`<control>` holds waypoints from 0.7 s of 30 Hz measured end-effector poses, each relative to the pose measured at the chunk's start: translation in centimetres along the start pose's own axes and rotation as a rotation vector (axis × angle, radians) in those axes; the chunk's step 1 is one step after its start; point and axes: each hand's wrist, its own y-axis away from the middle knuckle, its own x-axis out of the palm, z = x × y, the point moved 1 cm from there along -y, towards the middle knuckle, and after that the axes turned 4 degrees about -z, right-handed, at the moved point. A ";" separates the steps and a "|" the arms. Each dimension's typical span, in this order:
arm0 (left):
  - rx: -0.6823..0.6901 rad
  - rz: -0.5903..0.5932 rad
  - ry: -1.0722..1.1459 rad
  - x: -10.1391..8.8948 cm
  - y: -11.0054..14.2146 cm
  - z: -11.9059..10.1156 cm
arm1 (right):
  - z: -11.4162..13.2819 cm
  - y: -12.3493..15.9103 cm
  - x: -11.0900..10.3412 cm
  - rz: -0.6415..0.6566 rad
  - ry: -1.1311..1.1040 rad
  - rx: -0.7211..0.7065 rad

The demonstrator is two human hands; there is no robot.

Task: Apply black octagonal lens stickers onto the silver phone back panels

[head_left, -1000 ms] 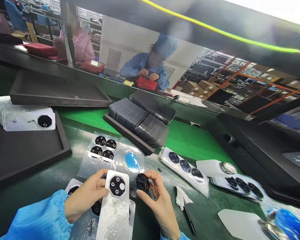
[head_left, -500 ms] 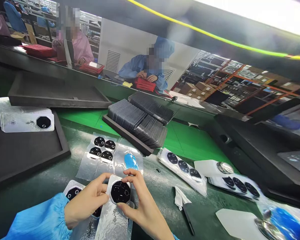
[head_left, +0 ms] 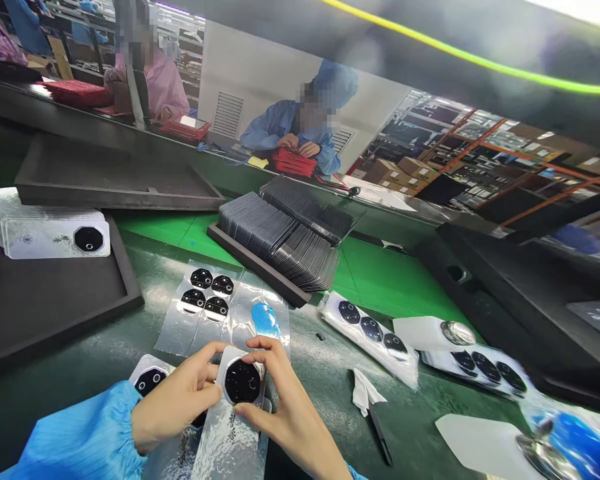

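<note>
A silver phone back panel [head_left: 229, 433] with a black octagonal camera cover [head_left: 242, 382] at its top end is between my hands. The fingers and thumb of my left hand [head_left: 177, 400] are closed on its left edge. My right hand [head_left: 285, 407] spans the camera cover, index finger at its upper edge and thumb at its lower edge. Under my hands lie other silver panels [head_left: 150, 365], partly hidden by my left wrist. Just beyond is a clear film sheet [head_left: 173, 337] with several black camera covers [head_left: 217, 307] and a blue patch [head_left: 265, 320].
On the left, a black tray [head_left: 55, 300] holds a stack of silver panels [head_left: 55, 237]. Ahead stands a rack of thin dark plates [head_left: 265, 230]. To the right are bagged camera covers [head_left: 370, 330], a black stick with white cloth [head_left: 377, 430] and white paddles [head_left: 475, 440]. Co-workers sit opposite.
The view has shifted slightly. Both hands keep nearly the same hold on the panel and its camera cover.
</note>
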 end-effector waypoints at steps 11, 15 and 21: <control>-0.004 0.002 -0.032 -0.1 -0.1 0.0 | 0.4 -0.1 0.0 -0.011 0.004 0.025; 0.003 0.001 -0.042 0.0 0.0 -0.1 | 0.3 -0.1 -0.1 -0.007 0.023 0.016; -0.008 -0.008 -0.053 0.0 0.0 -0.1 | 0.4 -0.1 0.0 -0.006 0.063 0.005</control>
